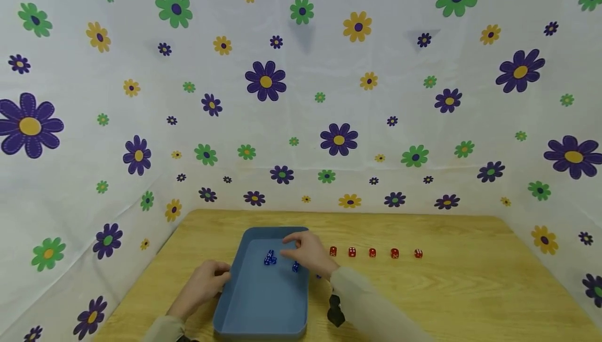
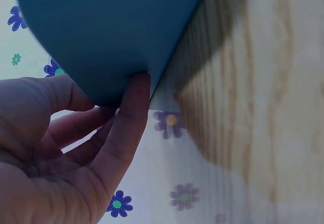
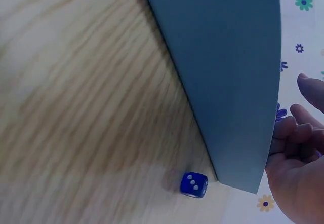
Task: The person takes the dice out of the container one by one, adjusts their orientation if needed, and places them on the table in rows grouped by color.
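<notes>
A blue tray (image 1: 263,305) lies on the table with several blue dice (image 1: 270,258) grouped toward its far end. Another blue die (image 1: 295,267) sits by the tray's right wall, under my right hand (image 1: 308,253). That hand hovers over the tray, thumb and forefinger spread apart with nothing visible between them; its other fingers curl loosely. My left hand (image 1: 202,284) holds the tray's left side, one finger (image 2: 136,92) pressed on the outer wall. Outside the tray, close to its right wall, lies one more blue die (image 3: 193,184), mostly hidden in the head view.
Several red dice (image 1: 372,252) stand in a spaced row on the wooden table (image 1: 447,295), to the right of the tray. A white flower-patterned sheet (image 1: 301,112) hangs behind the table and along both sides.
</notes>
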Tool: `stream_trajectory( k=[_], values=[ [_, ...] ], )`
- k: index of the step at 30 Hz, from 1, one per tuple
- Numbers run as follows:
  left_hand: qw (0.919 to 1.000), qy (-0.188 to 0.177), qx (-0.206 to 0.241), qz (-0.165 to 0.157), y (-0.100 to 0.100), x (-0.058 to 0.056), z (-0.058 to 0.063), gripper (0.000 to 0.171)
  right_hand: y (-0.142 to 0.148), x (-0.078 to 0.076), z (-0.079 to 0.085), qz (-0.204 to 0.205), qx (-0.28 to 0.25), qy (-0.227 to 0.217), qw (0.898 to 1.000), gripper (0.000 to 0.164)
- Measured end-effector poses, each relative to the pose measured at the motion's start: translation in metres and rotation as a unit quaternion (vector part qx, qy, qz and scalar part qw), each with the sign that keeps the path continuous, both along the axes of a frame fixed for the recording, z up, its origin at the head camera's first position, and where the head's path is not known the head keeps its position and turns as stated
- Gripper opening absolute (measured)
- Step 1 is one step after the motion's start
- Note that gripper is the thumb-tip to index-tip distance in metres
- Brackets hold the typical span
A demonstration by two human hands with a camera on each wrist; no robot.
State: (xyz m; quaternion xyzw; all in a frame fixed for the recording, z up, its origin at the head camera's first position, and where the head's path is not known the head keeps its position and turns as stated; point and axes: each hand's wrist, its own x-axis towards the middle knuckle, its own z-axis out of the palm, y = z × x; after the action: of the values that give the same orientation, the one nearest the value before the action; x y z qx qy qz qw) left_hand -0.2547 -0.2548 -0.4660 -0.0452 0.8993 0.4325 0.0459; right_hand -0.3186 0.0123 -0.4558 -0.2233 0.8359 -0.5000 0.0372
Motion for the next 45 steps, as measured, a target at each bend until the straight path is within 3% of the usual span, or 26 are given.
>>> stream_trajectory(
  k=[4,9,21,31,37,45],
  values=[
    [1.0000,-0.001,-0.003,-0.002,0.000,-0.001,0.000,0.027,-0.008,-0.005,-0.001,0.003,0.000,-0.008,1.000,0.031],
    [1.0000,-0.004,-0.001,-0.001,-0.001,-0.001,0.001,0.030,-0.019,-0.008,-0.006,0.015,0.014,0.020,1.000,0.030],
    [1.0000,-0.001,-0.001,0.005,0.001,-0.003,0.002,0.026,-0.033,-0.010,-0.014,0.006,0.105,0.046,0.993,0.035],
    [1.0000,-0.003,0.007,-0.001,0.000,0.000,0.002,0.027,-0.039,-0.004,-0.019,-0.037,0.203,0.078,0.975,0.046],
    [0.9999,-0.004,0.012,0.003,0.000,-0.001,0.000,0.027,-0.039,-0.003,-0.021,-0.049,0.204,0.076,0.975,0.041],
    [0.9999,0.002,0.017,0.001,-0.001,-0.001,-0.001,0.026,-0.040,-0.003,-0.024,-0.049,0.198,0.087,0.975,0.022]
  ],
)
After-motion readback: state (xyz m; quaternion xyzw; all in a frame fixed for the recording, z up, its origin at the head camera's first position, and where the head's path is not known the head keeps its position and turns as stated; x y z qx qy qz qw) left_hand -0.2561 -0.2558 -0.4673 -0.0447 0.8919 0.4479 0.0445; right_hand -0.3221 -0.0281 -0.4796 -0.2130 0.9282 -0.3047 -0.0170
